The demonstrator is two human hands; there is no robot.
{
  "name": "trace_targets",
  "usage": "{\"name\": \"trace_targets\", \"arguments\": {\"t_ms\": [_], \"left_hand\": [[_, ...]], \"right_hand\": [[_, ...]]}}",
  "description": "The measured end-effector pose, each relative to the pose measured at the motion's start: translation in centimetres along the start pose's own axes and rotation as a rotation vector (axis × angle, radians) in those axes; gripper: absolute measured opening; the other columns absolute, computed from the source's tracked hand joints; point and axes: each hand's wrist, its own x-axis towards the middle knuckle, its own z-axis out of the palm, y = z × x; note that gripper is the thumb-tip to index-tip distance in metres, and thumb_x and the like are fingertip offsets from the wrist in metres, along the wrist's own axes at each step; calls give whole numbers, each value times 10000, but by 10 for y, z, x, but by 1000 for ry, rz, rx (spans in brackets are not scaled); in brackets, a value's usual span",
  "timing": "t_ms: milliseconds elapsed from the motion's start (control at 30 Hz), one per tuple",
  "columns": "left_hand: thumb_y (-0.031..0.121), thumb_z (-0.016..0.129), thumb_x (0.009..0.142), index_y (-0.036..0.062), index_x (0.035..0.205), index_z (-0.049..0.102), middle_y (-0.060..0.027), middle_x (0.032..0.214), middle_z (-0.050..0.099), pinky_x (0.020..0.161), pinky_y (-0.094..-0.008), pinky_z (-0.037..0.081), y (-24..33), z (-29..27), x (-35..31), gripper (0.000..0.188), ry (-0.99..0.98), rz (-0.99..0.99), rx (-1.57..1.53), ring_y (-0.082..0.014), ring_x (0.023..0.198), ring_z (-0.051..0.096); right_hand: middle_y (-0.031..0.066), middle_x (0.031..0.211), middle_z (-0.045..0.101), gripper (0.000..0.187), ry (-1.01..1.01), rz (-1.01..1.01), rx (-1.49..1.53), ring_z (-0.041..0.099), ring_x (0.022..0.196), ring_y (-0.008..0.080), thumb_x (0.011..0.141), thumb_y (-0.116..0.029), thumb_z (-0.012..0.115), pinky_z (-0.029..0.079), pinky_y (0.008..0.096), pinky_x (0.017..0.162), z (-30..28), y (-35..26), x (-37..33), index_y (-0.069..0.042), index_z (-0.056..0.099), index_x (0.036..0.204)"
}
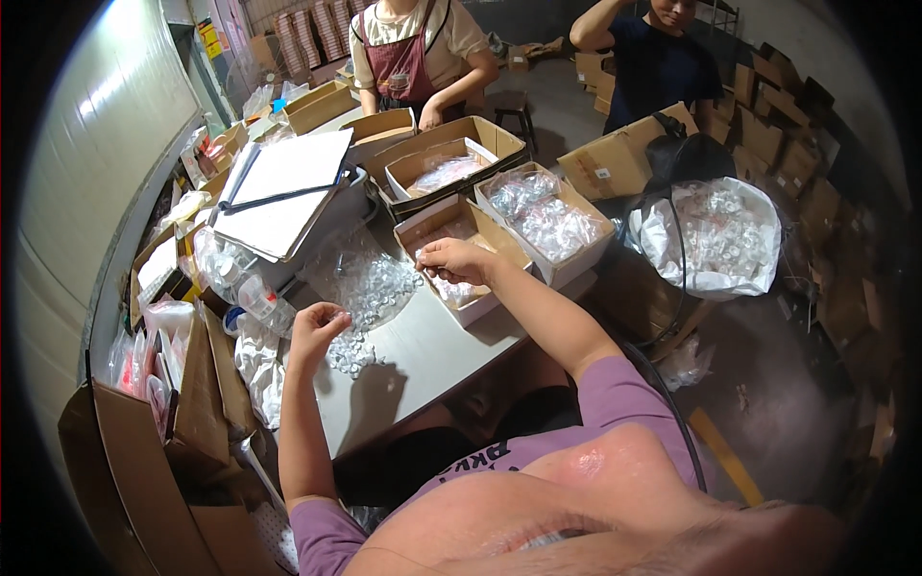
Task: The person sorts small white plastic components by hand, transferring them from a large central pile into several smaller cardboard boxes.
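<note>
My left hand hovers over the near left part of the table, fingertips pinched together. Whatever lies between them, if anything, is too small to make out. Just beyond it spreads a pile of small silvery-white pieces, spilling from a clear plastic bag; a few loose pieces lie closer to me. My right hand is held above an open cardboard box with small clear packets inside. Its fingers are closed in a pinch too, and their contents cannot be told.
Behind stand another box of filled packets and a larger carton. Left are a clipboard with papers and a plastic bottle. A white sack of pieces sits right. Two people are across the table; a black cable hangs right.
</note>
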Motion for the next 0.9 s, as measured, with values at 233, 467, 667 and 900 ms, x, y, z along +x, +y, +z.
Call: {"name": "trace_targets", "arguments": {"t_ms": [233, 467, 667, 900], "left_hand": [[96, 698, 787, -38, 888, 626, -2, 738, 604, 603, -197, 437, -5, 6, 0, 183, -18, -8, -9, -55, 661, 539], [49, 707, 759, -28, 894, 619, 4, 734, 595, 583, -185, 427, -11, 15, 1, 178, -151, -33, -89, -52, 663, 533], [64, 731, 737, -11, 889, 619, 12, 759, 598, 602, -199, 427, -10, 10, -2, 203, -239, -52, -170, -50, 679, 533], [67, 750, 720, -16, 883, 622, 19, 730, 582, 586, -199, 417, -27, 2, -2, 224, -215, -48, -128, -41, 659, 510]], "right_hand": [[-4, 667, 549, 168, 42, -53, -98, 411, 457, 61, 879, -209, 551, 300, 208, 405, 2, 5, 2, -60, 613, 831], [162, 924, 604, 183, -151, -665, -923, 578, 908, 311, 817, -117, 572, 463, 364, 814, 91, -15, 9, -42, 632, 973], [159, 1052, 490, 239, -266, -658, -814, 519, 975, 317, 742, 4, 555, 446, 350, 864, 107, 12, 26, -61, 624, 962], [145, 1098, 474, 215, -284, -771, -704, 517, 1012, 290, 712, -13, 602, 446, 354, 880, 111, 22, 36, -55, 617, 922]]}}
